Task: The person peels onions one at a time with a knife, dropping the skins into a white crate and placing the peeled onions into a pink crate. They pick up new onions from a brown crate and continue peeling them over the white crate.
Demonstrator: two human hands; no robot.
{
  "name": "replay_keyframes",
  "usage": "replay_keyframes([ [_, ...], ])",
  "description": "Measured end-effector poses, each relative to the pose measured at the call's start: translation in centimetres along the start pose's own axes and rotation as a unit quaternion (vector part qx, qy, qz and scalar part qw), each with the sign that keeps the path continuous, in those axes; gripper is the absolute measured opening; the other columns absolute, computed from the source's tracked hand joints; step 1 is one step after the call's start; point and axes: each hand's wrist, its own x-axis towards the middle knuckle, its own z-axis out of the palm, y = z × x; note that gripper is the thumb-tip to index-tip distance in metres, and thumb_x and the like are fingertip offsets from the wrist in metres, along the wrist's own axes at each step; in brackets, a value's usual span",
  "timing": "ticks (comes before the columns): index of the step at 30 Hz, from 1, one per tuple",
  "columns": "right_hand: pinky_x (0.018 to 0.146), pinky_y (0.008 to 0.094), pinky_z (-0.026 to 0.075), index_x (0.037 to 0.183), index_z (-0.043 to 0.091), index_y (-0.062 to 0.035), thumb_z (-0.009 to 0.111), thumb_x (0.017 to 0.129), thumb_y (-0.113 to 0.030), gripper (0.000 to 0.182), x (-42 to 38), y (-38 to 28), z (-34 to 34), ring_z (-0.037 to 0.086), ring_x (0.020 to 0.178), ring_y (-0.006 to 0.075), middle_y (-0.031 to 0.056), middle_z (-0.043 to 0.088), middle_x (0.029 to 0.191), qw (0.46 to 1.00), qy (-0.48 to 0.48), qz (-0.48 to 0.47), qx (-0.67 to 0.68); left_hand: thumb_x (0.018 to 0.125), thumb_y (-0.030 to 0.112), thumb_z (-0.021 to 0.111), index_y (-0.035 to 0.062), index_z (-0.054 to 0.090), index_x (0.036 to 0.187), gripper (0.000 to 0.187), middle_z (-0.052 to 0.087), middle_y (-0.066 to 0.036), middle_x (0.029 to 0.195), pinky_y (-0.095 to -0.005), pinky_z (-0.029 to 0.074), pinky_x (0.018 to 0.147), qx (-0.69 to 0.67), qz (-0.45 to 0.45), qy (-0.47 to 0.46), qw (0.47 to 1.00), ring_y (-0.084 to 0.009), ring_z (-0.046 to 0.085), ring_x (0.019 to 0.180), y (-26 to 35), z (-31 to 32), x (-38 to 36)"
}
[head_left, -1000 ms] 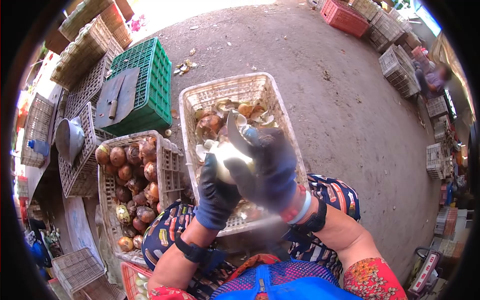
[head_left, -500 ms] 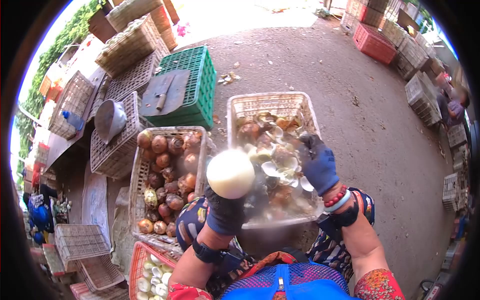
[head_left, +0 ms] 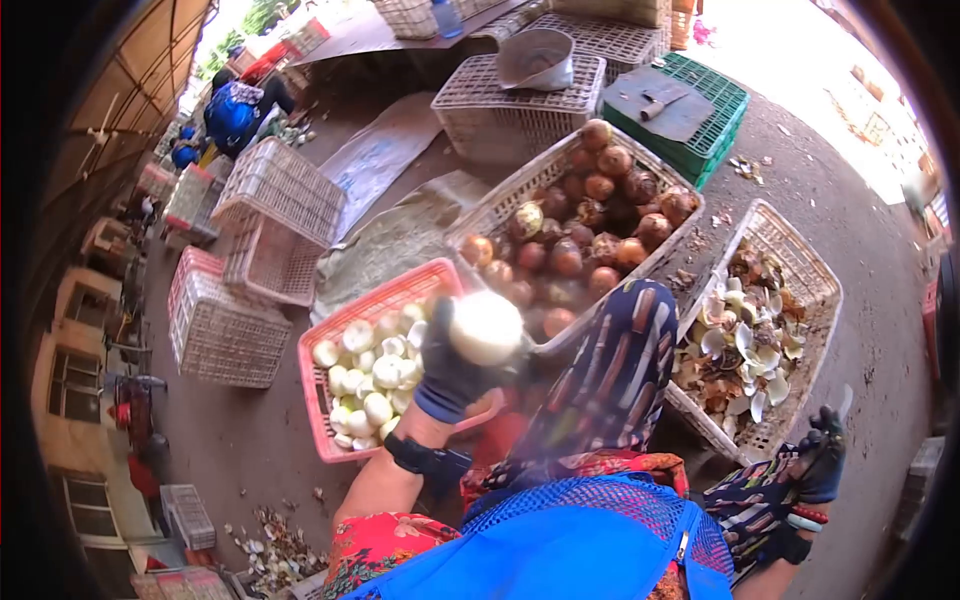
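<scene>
A peeled white onion [head_left: 487,328] sits in my gloved left hand [head_left: 445,378], its fingers curled around it. That hand is over the right side of a pink crate [head_left: 313,400] with several peeled onions [head_left: 375,372] inside. My right hand [head_left: 822,465], in a dark glove, is low at the right, closed on a small knife whose pale blade [head_left: 846,401] sticks up; its handle is hidden. Between my hands and farther off, a crate [head_left: 683,238] holds brown unpeeled onions [head_left: 566,258]. Near my right hand stands a crate [head_left: 826,275] of onion skins [head_left: 745,340].
A green crate [head_left: 722,140] bears a grey sheet with a cleaver-like tool [head_left: 660,104]. A metal basin [head_left: 536,60] rests on an upturned crate [head_left: 470,100]. Stacked crates [head_left: 230,330] stand left, with a person in blue [head_left: 235,115] beyond. Skins [head_left: 275,550] litter the ground.
My view has turned left, bringing the pink crate fully in. My left hand carries the peeled onion from beside the skins crate to the pink crate. My right hand has moved away to the right.
</scene>
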Motion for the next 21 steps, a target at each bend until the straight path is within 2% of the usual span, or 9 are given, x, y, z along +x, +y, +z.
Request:
replay_keyframes([
  [2,0.059,0.0257,0.046,0.118,0.060,0.0011,0.056,0.100,-0.030,0.036,2.6,-0.6,-4.5,0.054,0.068,0.0107,0.0119,0.065,0.098,0.965,-0.143,0.012,0.218,0.088,0.063,0.053,0.0100,0.056,0.127,0.066,0.065,-0.014,0.116,-0.0471,0.057,0.073,0.056,0.118,0.161,0.978,-0.0359,0.066,0.097,4.7,-3.7,-5.8],
  [4,0.061,0.0280,0.047,0.118,0.060,0.0014,0.055,0.100,-0.032,0.038,4.1,-0.8,-7.0,0.054,0.070,0.0123,0.0141,0.065,0.101,0.952,-0.144,0.006,0.270,0.089,0.060,0.055,0.0125,0.058,0.125,0.060,0.066,-0.012,0.114,-0.0480,0.058,0.073,0.062,0.217,0.255,0.940,-0.0346,0.066,0.097,8.0,-5.9,-10.3],
  [5,0.062,0.0292,0.047,0.118,0.060,0.0016,0.055,0.100,-0.033,0.039,5.0,-1.0,-7.6,0.054,0.071,0.0131,0.0152,0.066,0.102,0.944,-0.145,0.000,0.298,0.089,0.057,0.056,0.0126,0.059,0.124,0.056,0.067,-0.012,0.113,-0.0493,0.058,0.071,0.062,0.256,0.242,0.934,-0.0339,0.066,0.095,9.3,-8.7,-13.0],
  [8,0.063,0.0314,0.048,0.118,0.060,0.0017,0.057,0.099,-0.032,0.039,7.4,-0.5,-8.9,0.054,0.069,0.0151,0.0149,0.066,0.100,0.945,-0.123,-0.006,0.303,0.084,0.054,0.061,0.0144,0.060,0.121,0.054,0.067,-0.010,0.112,-0.0483,0.058,0.069,0.055,0.315,0.354,0.879,-0.0332,0.066,0.092,10.7,-12.2,-17.8],
  [14,0.064,0.0299,0.049,0.119,0.060,-0.0007,0.061,0.097,-0.031,0.037,7.8,0.1,-7.5,0.053,0.070,0.0145,0.0142,0.068,0.106,0.951,-0.136,0.008,0.278,0.084,0.050,0.062,0.0114,0.058,0.124,0.055,0.061,-0.014,0.125,-0.0574,0.050,0.086,0.052,0.396,0.358,0.844,-0.0367,0.058,0.110,12.9,-14.4,-21.7],
  [16,0.064,0.0295,0.049,0.119,0.060,-0.0009,0.061,0.097,-0.031,0.038,7.7,0.0,-7.4,0.053,0.070,0.0146,0.0128,0.068,0.106,0.961,-0.128,0.009,0.244,0.085,0.049,0.061,0.0165,0.061,0.119,0.046,0.065,-0.010,0.118,-0.0535,0.054,0.079,0.086,0.435,0.372,0.816,-0.0325,0.062,0.106,14.1,-12.3,-22.5],
  [18,0.065,0.0283,0.049,0.120,0.060,-0.0009,0.062,0.097,-0.031,0.038,8.0,-0.2,-7.7,0.053,0.071,0.0148,0.0114,0.067,0.106,0.956,-0.145,0.029,0.253,0.086,0.047,0.061,0.0143,0.061,0.117,0.045,0.067,-0.010,0.115,-0.0536,0.055,0.078,0.106,0.464,0.388,0.789,-0.0314,0.064,0.104,16.4,-13.3,-25.3],
  [20,0.065,0.0280,0.049,0.120,0.060,-0.0009,0.063,0.096,-0.030,0.038,8.6,-0.2,-7.6,0.054,0.071,0.0149,0.0111,0.066,0.105,0.958,-0.107,0.014,0.267,0.085,0.048,0.062,0.0111,0.063,0.115,0.048,0.067,-0.009,0.114,-0.0548,0.049,0.090,0.135,0.516,0.398,0.746,-0.0309,0.062,0.108,17.2,-13.3,-27.4],
  [21,0.065,0.0276,0.050,0.120,0.059,-0.0009,0.063,0.096,-0.030,0.038,8.4,-0.3,-7.2,0.055,0.073,0.0154,0.0119,0.066,0.105,0.958,-0.102,0.022,0.265,0.084,0.047,0.062,0.0112,0.064,0.113,0.046,0.068,-0.009,0.112,-0.0542,0.050,0.089,0.130,0.520,0.408,0.739,-0.0305,0.062,0.106,17.6,-13.8,-28.5],
])
